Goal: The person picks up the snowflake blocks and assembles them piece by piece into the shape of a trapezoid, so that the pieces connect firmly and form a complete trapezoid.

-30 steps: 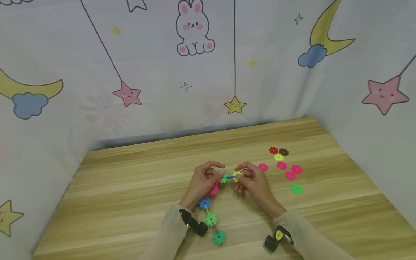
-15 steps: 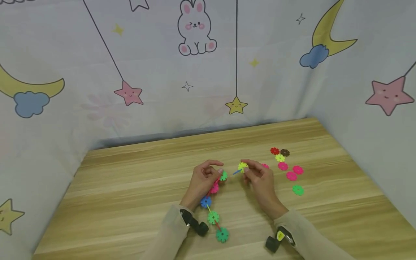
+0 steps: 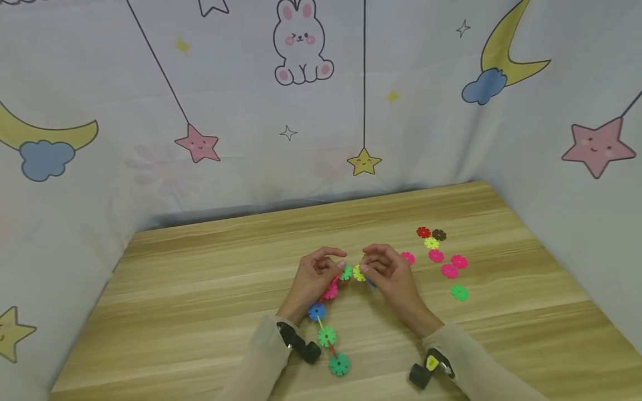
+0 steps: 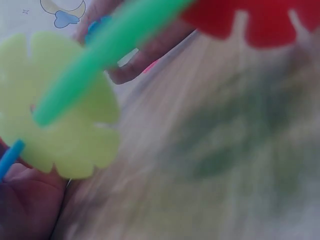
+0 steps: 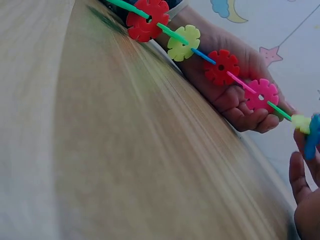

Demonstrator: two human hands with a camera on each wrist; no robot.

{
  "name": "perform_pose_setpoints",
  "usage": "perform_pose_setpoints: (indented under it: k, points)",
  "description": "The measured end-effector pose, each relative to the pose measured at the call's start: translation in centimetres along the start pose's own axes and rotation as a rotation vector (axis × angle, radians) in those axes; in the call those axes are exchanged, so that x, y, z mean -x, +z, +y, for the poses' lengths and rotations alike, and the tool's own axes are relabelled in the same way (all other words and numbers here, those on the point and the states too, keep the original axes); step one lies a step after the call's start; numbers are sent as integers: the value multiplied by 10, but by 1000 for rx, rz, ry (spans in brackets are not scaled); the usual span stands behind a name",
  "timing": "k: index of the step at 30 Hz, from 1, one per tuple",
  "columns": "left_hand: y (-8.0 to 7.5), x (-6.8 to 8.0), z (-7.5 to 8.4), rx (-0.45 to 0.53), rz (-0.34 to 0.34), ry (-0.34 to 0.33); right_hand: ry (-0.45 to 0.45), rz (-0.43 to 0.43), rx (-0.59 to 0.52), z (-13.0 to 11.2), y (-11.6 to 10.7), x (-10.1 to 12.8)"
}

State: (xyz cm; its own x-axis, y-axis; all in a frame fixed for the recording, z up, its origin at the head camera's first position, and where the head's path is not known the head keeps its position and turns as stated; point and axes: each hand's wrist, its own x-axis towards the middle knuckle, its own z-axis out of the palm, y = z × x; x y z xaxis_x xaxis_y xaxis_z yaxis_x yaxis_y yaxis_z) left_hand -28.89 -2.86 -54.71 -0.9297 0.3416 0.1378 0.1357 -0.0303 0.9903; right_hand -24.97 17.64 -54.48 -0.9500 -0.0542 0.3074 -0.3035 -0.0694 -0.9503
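My left hand (image 3: 315, 277) pinches the upper end of a chain of interlocking snowflake discs, by a green disc (image 3: 345, 272). Below it the chain runs down past a pink disc (image 3: 331, 291) and a blue disc (image 3: 316, 311) to a dark green disc (image 3: 339, 365) near the wrist. Between thumb and fingers, my right hand (image 3: 393, 277) holds a yellow disc (image 3: 358, 273), its edge close to the green one. A blue disc (image 3: 371, 282) joined to it is mostly hidden by the thumb. The right wrist view shows red discs (image 5: 221, 67) in the chain along the left palm.
Loose discs lie to the right on the wooden table (image 3: 200, 301): several pink discs (image 3: 450, 271), a red disc (image 3: 423, 232), a brown disc (image 3: 438, 235), another yellow disc (image 3: 431, 243) and a green loose disc (image 3: 459, 293). A printed curtain (image 3: 241, 111) hangs behind the table.
My right hand drew the yellow and blue discs away from the chain, then came back left. The yellow disc now faces the green disc, with the blue one turned right. My left hand stays.
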Motion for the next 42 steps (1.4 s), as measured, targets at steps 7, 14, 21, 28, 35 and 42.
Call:
perform_pose_setpoints:
  k: [7,14,21,28,35,42]
  points:
    - [-1,-1,0,8,-19,-12,22,-1,51,1,0,-1]
    - [0,-2,-2,-17,-20,-16,6,-35,53,2,-1,-1]
    - [3,-2,-3,-45,-30,-8,59,-22,49,7,1,-2]
    - [0,-3,-2,-37,-45,-18,105,-26,25,7,4,-3]
    - [-5,-3,-1,-49,-98,-29,80,-33,-36,3,0,-1]
    - [-8,-5,1,-80,-133,-17,67,-25,170,-2,-7,6]
